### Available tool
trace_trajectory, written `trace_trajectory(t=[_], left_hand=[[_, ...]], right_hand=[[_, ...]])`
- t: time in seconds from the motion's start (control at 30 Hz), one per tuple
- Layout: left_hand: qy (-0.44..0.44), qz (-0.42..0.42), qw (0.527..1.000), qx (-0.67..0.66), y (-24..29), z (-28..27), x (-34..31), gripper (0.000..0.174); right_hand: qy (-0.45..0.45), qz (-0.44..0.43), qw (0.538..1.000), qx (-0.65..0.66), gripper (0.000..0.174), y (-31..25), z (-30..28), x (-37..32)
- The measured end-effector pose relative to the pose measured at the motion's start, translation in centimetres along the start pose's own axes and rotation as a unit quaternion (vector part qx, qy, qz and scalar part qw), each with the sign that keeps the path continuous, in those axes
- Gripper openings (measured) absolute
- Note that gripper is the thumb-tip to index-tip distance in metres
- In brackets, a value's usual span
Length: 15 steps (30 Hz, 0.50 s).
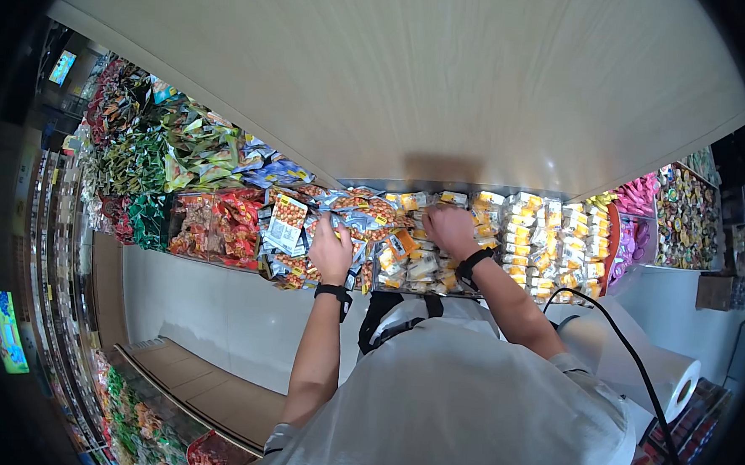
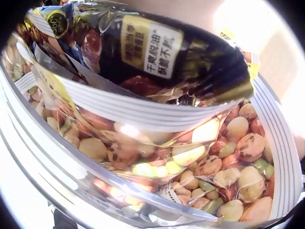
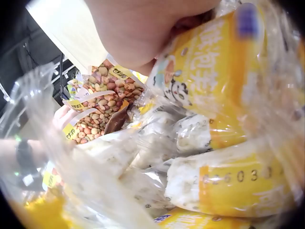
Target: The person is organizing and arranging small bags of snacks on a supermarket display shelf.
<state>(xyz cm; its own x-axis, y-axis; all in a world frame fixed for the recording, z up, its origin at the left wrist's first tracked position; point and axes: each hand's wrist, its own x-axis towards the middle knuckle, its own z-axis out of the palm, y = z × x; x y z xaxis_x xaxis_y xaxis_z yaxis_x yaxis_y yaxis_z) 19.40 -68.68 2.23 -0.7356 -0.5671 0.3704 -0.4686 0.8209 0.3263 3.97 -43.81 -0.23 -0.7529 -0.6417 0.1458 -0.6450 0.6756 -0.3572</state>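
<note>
My left hand (image 1: 331, 251) is among the nut bags (image 1: 287, 224), which have clear fronts and blue and yellow edges. In the left wrist view a nut bag (image 2: 190, 157) fills the frame, and only a blurred part of the hand shows at the top. My right hand (image 1: 450, 230) is over the yellow-and-white snack packs (image 1: 421, 267). Its fingers are curled at a yellow pack (image 3: 205, 62) in the right wrist view; the fingertips are hidden. More packs (image 3: 224, 183) lie below it.
Red-wrapped sweets (image 1: 238, 225) and green packets (image 1: 147, 221) fill the bins to the left. Purple and pink packets (image 1: 633, 238) stand at the right. A pale wooden panel (image 1: 431, 84) rises behind the bins. A black cable (image 1: 636, 356) curves by a white roll (image 1: 676, 387).
</note>
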Motion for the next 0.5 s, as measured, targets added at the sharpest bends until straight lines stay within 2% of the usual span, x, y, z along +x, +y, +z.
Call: trace_trajectory(t=[0.07, 0.23, 0.5], left_hand=[[-0.026, -0.027, 0.999, -0.018, 0.19, -0.27, -0.02, 0.04], [-0.03, -0.033, 0.999, -0.025, 0.5, -0.6, -0.27, 0.038], [-0.016, -0.009, 1.0, -0.019, 0.11, -0.11, -0.03, 0.039]], right_hand=[[0.006, -0.001, 1.0, 0.007, 0.027, -0.08, 0.22, 0.03], [0.001, 0.005, 1.0, -0.01, 0.026, -0.04, 0.17, -0.16], [-0.011, 0.012, 1.0, 0.021, 0.028, 0.17, 0.28, -0.01]])
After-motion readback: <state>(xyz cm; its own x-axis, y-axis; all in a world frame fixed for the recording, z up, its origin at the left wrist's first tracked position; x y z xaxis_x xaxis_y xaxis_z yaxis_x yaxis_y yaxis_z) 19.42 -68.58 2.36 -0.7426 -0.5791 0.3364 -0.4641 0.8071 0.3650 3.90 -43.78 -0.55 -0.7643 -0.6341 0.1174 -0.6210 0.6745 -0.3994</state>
